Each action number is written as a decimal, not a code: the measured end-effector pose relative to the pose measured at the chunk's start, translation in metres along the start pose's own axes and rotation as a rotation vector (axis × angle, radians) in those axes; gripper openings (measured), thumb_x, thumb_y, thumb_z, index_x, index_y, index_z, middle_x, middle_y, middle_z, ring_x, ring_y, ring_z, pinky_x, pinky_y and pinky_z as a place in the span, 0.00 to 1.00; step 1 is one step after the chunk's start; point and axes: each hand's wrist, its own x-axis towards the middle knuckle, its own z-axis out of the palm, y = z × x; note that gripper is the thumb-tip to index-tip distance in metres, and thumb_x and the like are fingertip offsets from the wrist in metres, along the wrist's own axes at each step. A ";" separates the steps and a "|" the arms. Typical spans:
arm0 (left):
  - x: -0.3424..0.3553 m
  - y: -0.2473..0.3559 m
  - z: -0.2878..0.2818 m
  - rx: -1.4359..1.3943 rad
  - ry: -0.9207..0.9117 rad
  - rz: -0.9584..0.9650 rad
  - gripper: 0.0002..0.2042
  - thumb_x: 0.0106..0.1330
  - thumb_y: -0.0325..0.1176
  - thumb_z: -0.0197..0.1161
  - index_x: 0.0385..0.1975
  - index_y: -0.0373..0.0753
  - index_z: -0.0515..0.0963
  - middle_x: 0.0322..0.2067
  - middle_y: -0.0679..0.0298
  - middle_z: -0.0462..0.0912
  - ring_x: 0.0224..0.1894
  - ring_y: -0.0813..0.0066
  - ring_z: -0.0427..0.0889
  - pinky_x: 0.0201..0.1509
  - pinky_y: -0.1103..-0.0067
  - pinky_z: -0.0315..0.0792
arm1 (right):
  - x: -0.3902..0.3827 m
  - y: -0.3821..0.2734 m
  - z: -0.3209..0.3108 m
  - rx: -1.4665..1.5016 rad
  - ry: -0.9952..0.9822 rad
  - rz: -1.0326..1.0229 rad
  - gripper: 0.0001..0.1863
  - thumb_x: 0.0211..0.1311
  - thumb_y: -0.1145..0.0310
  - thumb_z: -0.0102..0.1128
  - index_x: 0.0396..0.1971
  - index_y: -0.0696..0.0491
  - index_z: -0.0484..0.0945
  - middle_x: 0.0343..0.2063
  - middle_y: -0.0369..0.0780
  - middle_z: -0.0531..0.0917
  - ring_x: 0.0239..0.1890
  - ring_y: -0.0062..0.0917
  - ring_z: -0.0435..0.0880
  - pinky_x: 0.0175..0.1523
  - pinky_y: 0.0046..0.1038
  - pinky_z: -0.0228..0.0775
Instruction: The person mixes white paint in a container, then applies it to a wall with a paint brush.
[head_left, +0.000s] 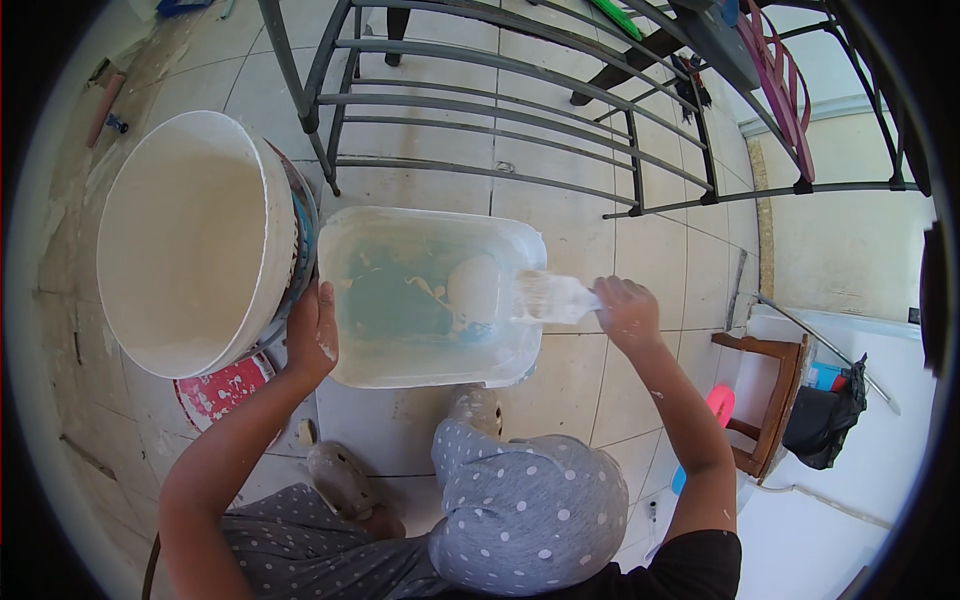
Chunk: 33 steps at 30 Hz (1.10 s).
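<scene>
A translucent whitish plastic tub [430, 375] lies before me on the tiled floor, its bottom bluish-green with white smears. Inside, toward its right end, is a thick white patch of paint or paste [475, 287]. My left hand [312, 335] is closed at the tub's left rim, in the gap beside a big bucket [185, 240]; some of its fingers are hidden. My right hand [628, 308] grips what looks like a wide paintbrush [555, 298], coated white and blurred. The brush's end reaches over the tub's right rim. The tall bucket is whitish inside.
A grey metal rack [500, 105] stands just beyond the tub. A red, white-splashed lid [225, 390] lies by the bucket. To the right are a wooden frame [785, 400], a black plastic bag [825, 420] and a long pole [830, 345]. My polka-dotted knee [530, 510] is close below.
</scene>
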 end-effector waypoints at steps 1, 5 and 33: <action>0.001 -0.003 -0.001 0.002 -0.001 0.001 0.19 0.76 0.41 0.39 0.48 0.31 0.71 0.43 0.39 0.75 0.47 0.38 0.72 0.54 0.64 0.65 | 0.001 0.000 0.005 0.002 0.001 0.002 0.07 0.54 0.66 0.60 0.28 0.49 0.71 0.20 0.35 0.73 0.21 0.26 0.77 0.27 0.29 0.70; -0.002 -0.011 -0.001 0.017 -0.008 0.008 0.20 0.76 0.41 0.38 0.51 0.30 0.69 0.45 0.38 0.75 0.49 0.38 0.71 0.56 0.63 0.64 | -0.009 0.010 0.031 -0.028 -0.077 0.024 0.07 0.55 0.66 0.60 0.28 0.49 0.71 0.19 0.35 0.73 0.22 0.27 0.77 0.27 0.29 0.70; 0.008 -0.006 -0.010 0.031 -0.011 0.036 0.17 0.75 0.39 0.41 0.50 0.34 0.71 0.43 0.44 0.77 0.49 0.42 0.74 0.55 0.62 0.65 | -0.026 0.056 0.019 -0.387 -0.319 -0.113 0.06 0.56 0.68 0.59 0.30 0.47 0.70 0.20 0.35 0.74 0.22 0.27 0.80 0.27 0.31 0.72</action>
